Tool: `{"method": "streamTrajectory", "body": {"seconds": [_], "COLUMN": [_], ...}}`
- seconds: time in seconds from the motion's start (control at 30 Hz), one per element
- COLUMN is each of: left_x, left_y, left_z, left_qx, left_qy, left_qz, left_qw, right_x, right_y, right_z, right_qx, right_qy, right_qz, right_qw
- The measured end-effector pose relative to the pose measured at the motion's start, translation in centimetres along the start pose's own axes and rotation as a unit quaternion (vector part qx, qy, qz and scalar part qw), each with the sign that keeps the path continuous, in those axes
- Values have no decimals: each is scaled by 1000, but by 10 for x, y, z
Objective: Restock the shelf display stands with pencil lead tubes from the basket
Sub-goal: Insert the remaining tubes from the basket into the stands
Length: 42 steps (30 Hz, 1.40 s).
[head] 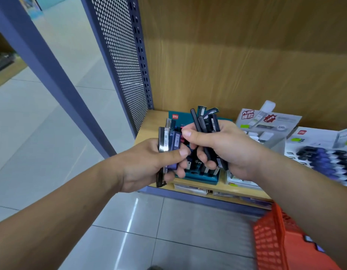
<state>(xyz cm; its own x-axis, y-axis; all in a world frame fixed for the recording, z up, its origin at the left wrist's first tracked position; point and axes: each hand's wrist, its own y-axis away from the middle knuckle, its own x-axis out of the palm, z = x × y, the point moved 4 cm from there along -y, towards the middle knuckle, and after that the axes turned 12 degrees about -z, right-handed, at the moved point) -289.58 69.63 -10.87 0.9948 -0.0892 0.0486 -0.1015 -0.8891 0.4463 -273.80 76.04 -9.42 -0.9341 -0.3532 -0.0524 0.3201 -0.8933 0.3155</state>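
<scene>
My left hand (pixel 149 164) grips a bundle of dark and purple pencil lead tubes (pixel 168 139), their ends sticking out above and below my fist. My right hand (pixel 223 149) grips a second fan of dark lead tubes (pixel 205 119), thumb pressed over them. Both hands meet just above a teal display stand (pixel 200 177) on the wooden shelf (pixel 149 131); the stand holds a few tubes and is mostly hidden behind my fingers. The orange basket (pixel 274 238) sits at the lower right on the floor, partly covered by my right forearm.
Grey-white display stands (pixel 266 123) and another with dark and purple tubes (pixel 324 156) stand to the right on the shelf. A perforated blue metal side panel (pixel 120 55) closes the shelf's left end. Tiled floor (pixel 159 230) lies below.
</scene>
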Motion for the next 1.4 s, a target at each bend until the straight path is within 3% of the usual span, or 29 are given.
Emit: {"method": "streamTrajectory", "body": {"seconds": [0.17,0.37,0.6,0.77,1.07,1.17,1.4], "left_x": [10,10,0,5,-2,-4,4], "left_y": [6,8,11,13,14,10,9], "left_z": [-3,-4,4,1,8,11,-2], "left_qx": [-17,-24,-48,-39,-27,-17,-12], "left_qy": [-82,-122,-160,-161,-192,-167,22], "left_qz": [32,38,19,10,20,12,21], "left_qw": [996,991,986,986,981,986,999], "right_x": [7,6,-7,-2,-20,-23,-25], "right_y": [-4,-7,-6,5,-2,-3,-6], "right_z": [6,21,14,1,-2,-6,-13], "right_qx": [10,-47,-82,-48,-32,-39,-40], "right_qy": [29,114,192,117,35,26,0], "right_qz": [20,66,-29,-18,-107,-93,-102], "right_qw": [999,990,978,992,993,995,994]}}
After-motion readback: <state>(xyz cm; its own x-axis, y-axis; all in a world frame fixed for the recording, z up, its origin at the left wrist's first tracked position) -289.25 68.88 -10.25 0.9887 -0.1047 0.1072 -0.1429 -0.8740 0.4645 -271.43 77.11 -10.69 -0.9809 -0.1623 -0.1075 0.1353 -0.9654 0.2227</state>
